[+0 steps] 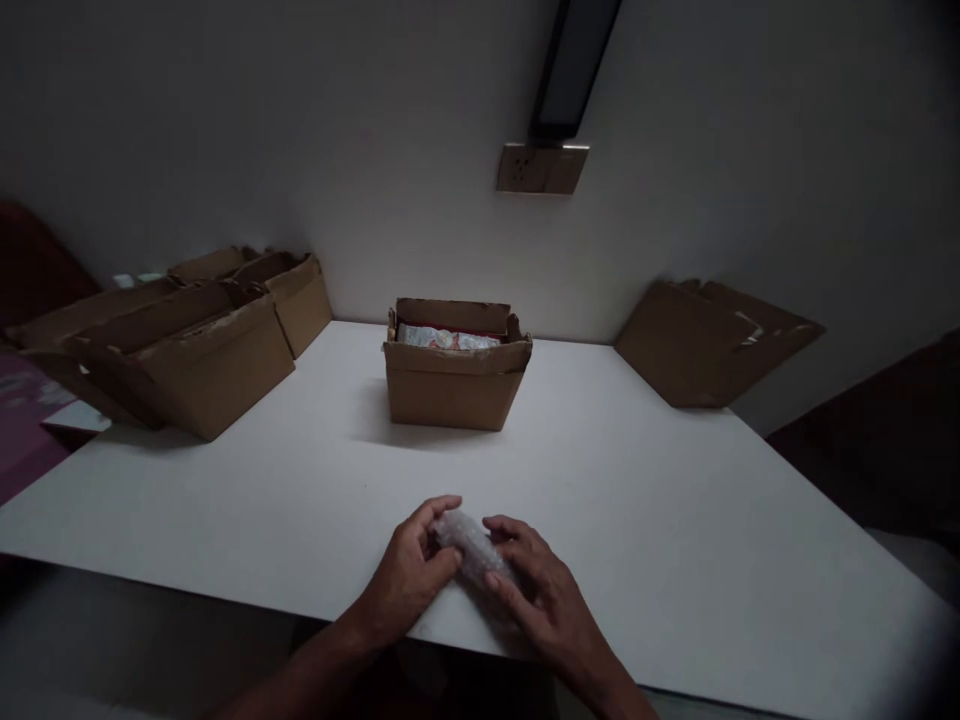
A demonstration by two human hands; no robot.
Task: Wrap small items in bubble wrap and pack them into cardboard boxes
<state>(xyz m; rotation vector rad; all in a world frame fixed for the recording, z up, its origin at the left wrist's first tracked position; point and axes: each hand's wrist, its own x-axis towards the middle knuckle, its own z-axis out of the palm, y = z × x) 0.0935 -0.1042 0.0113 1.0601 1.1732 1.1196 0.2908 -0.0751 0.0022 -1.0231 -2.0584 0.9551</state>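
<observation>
Both hands rest on the near edge of a white table [637, 520]. Between them lies a small roll wrapped in bubble wrap [469, 545]. My left hand [409, 575] curls its fingers round the roll's left end. On the roll's right side my right hand [544, 595] presses its fingers against it. Straight ahead at the middle of the table stands an open cardboard box [454, 385] with wrapped items visible inside.
Several open cardboard boxes [202, 350] sit in a row at the far left. Flattened cardboard [705, 340] leans on the wall at the far right. A wall socket [541, 168] and a dark panel hang above. A dark seat is at the right.
</observation>
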